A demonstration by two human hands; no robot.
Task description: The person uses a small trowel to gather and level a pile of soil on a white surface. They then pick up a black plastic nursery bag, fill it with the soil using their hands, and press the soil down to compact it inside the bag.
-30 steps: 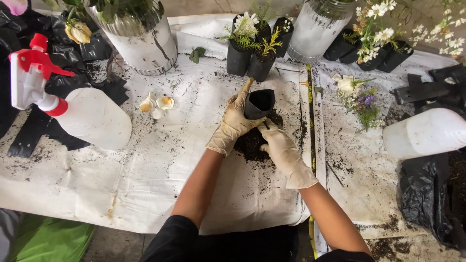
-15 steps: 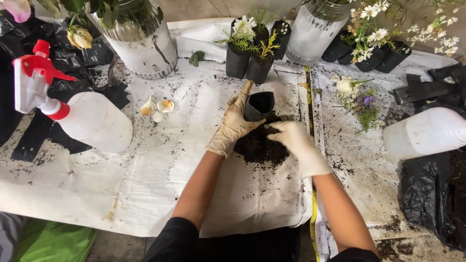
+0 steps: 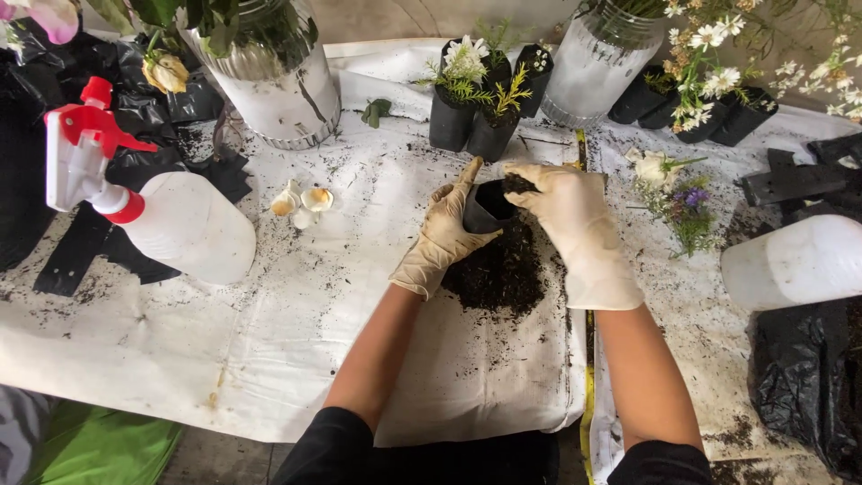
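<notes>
The left hand (image 3: 446,235) grips a small black pot (image 3: 486,206), tilted, just above the dark soil pile (image 3: 499,269) at the middle of the desk (image 3: 269,350). The right hand (image 3: 575,229) is cupped closed around a scoop of soil at the pot's rim. The pot looks only partly filled; filled, planted pots (image 3: 471,126) stand at the far side.

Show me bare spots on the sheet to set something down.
Free: the white sheet between spray bottle and left hand, sprinkled with crumbs. Crowded: soil pile under the hands, small black pots behind, cut flowers at right.
</notes>
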